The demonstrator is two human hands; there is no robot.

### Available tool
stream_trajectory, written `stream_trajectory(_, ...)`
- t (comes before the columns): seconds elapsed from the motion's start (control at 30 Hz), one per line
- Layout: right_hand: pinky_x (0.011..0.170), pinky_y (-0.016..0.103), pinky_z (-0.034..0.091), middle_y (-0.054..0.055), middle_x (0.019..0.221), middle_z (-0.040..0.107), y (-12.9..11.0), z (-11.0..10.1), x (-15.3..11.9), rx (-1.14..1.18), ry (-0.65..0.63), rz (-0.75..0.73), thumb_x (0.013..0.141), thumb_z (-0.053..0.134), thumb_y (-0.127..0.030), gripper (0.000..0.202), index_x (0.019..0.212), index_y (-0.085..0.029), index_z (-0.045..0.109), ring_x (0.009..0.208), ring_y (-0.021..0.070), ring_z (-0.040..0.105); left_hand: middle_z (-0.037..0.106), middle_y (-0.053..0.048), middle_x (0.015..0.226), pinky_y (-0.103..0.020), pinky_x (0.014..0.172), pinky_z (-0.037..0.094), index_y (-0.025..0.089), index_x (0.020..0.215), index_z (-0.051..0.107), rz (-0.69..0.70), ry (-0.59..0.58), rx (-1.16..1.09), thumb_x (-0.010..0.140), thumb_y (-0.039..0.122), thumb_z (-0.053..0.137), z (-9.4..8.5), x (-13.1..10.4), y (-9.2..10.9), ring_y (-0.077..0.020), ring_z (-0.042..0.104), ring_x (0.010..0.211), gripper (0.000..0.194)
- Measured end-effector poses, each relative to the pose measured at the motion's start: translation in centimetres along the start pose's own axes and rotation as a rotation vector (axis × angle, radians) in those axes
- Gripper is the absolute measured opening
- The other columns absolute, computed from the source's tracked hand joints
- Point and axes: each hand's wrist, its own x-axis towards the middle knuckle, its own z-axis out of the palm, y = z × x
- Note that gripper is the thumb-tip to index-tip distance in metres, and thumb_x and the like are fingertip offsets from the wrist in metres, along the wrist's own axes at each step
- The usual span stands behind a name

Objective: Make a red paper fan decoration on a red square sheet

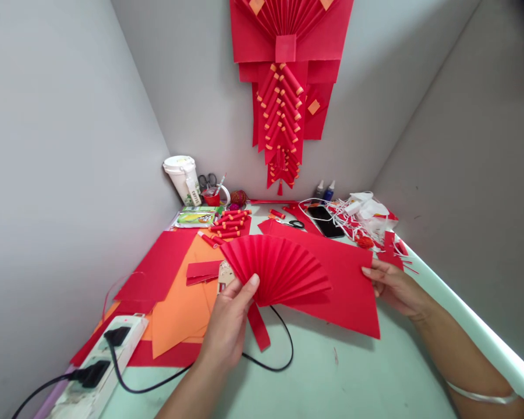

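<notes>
Pleated fan [283, 265], long axis left to right, overlaps the left part of the red sheet [353, 285]. Our left hand [232, 323] pinches the fan's lower left; our right hand [399, 289] grips the sheet's right edge above the bench [332, 384].

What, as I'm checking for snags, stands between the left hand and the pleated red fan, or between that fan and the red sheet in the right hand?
Nothing visible: the left hand grips the pleated red fan, and the fan overlaps the red sheet in view, nothing seen between; whether they touch is unclear.
</notes>
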Motion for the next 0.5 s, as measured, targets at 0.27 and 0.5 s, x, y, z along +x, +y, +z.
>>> stream_trajectory(0.27, 0.045, 0.020, 0.041, 0.000, 0.074, 0.061, -0.2, -2.6, 0.8, -0.024, 0.098, -0.039, 0.072, 0.081, -0.037, 0.026, 0.085, -0.020, 0.067, 0.054, 0.0090, 0.049, 0.075, -0.003, 0.092, -0.022, 0.067, 0.054, 0.018, 0.096, 0.071, 0.121, 0.139, -0.080, 0.076, 0.031, 0.077, -0.6, 0.6, 1.7, -0.0148, 0.069, 0.077, 0.024)
stream_trajectory(0.5, 0.047, 0.020, 0.038, 0.000, 0.075, 0.061, 0.2, -3.1, 1.0, -0.117, 0.074, 0.001, 0.074, 0.079, -0.041, 0.030, 0.092, -0.020, 0.068, 0.057, 0.0095, 0.049, 0.075, -0.005, 0.100, -0.022, 0.064, 0.055, 0.017, 0.102, 0.069, 0.061, 0.132, -0.072, 0.079, 0.030, 0.075, -0.4, 0.6, 1.2, -0.0141, 0.069, 0.075, 0.027)
